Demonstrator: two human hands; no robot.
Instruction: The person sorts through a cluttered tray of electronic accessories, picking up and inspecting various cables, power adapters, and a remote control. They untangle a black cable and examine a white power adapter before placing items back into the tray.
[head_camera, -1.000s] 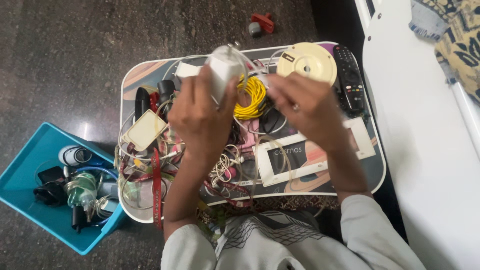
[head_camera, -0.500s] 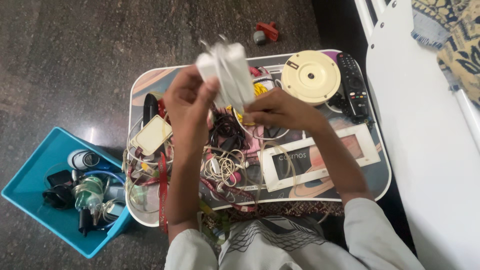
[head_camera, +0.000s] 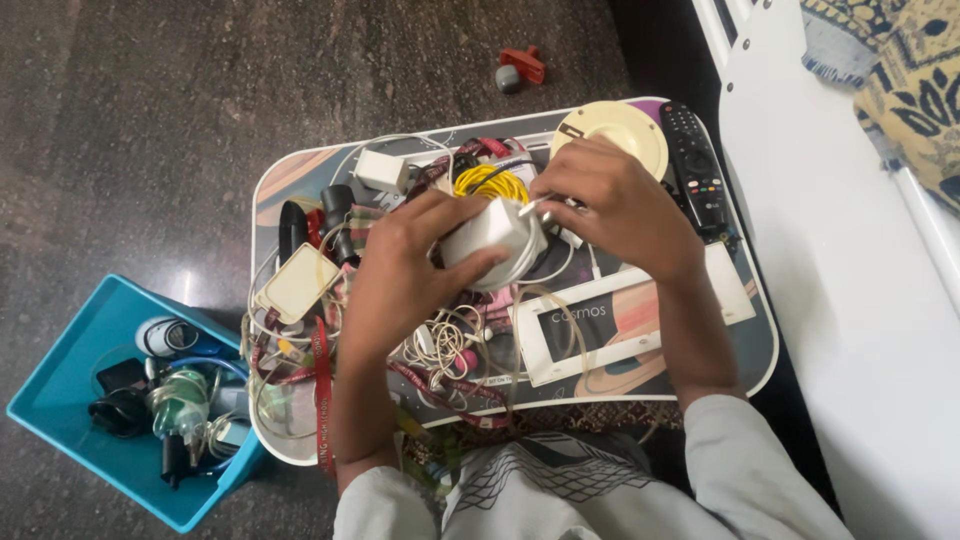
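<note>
The left hand is curled around a white power adapter, thumb below and fingers over its near side, holding it just above the clutter in the middle of the tabletop. The adapter sits at the fingertips of this hand, toward the person's right. The right hand is closed in a pinch on the adapter's white cable right at the adapter's far corner, so both hands meet on the same thing. White cord loops hang around the adapter's underside (how many turns cannot be made out).

Just behind the adapter lies a yellow coiled cable, and a second small white charger lies further to the left. A cream round disc and a black remote control lie beyond the right hand. A white rectangular frame lies near the right forearm. On the floor to the left stands a blue bin with more gadgets in it.
</note>
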